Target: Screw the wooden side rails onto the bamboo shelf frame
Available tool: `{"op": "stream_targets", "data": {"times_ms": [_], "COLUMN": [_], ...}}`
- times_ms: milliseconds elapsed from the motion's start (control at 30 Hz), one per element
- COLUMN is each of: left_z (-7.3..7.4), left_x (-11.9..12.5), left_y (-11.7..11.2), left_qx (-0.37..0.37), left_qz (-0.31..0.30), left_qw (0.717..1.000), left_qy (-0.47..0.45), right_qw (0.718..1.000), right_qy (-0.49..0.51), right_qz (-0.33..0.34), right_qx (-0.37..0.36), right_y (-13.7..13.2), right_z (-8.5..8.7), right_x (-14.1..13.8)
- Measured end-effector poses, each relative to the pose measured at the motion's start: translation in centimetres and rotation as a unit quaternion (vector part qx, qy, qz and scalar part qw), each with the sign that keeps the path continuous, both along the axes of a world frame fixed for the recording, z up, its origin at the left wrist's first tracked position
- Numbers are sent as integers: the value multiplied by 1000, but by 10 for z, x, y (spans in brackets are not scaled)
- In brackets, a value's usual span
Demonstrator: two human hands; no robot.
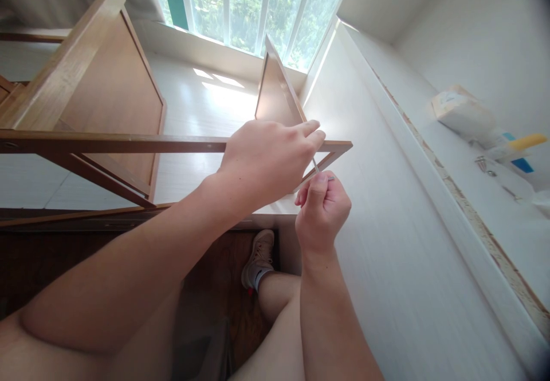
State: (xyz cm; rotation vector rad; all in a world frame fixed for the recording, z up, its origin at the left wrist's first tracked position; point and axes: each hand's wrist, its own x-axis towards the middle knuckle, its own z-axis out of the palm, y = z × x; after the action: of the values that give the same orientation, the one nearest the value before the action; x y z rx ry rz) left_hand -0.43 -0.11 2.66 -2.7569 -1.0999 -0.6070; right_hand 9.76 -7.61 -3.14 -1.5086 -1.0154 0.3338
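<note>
— Where is the thin metal rod [315, 166]?
— By the right corner of the wooden frame [129, 142], between both hands. The left hand [266, 160] pinches its top with its fingertips; the right hand [323, 209] is fisted round its lower end.

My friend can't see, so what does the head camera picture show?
The left hand rests on a wooden frame rail while the right hand holds a thin metal tool just below it. A sunny window lies beyond.

No text, label or number is legible anywhere here.
</note>
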Motion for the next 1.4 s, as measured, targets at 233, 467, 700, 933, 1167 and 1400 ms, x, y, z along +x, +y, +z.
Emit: {"op": "stream_targets", "data": {"times_ms": [233,467,700,933,1167,1400], "left_z": [-2,-3,-3,-2,-3,-3], "left_x": [1,1,1,1,1,1], "left_y": [1,1,1,1,1,1], "left_qx": [6,11,8,14,12,17], "left_qz": [-1,-5,-4,-2,-6,-3], "left_qw": [1000,1000,1000,1000,1000,1000], "left_qy": [-2,-8,-12,-6,-9,-3], "right_qw": [993,989,988,988,987,986], "right_qy": [-116,-145,-151,-153,-160,-163], "right_qz": [16,17,17,21,5,-3], "right_qx": [14,24,25,24,31,23], "right_y": [1,2,2,1,2,1], "right_z": [-12,-15,-14,-15,-14,-15], "right_x": [15,19,20,20,18,19]}}
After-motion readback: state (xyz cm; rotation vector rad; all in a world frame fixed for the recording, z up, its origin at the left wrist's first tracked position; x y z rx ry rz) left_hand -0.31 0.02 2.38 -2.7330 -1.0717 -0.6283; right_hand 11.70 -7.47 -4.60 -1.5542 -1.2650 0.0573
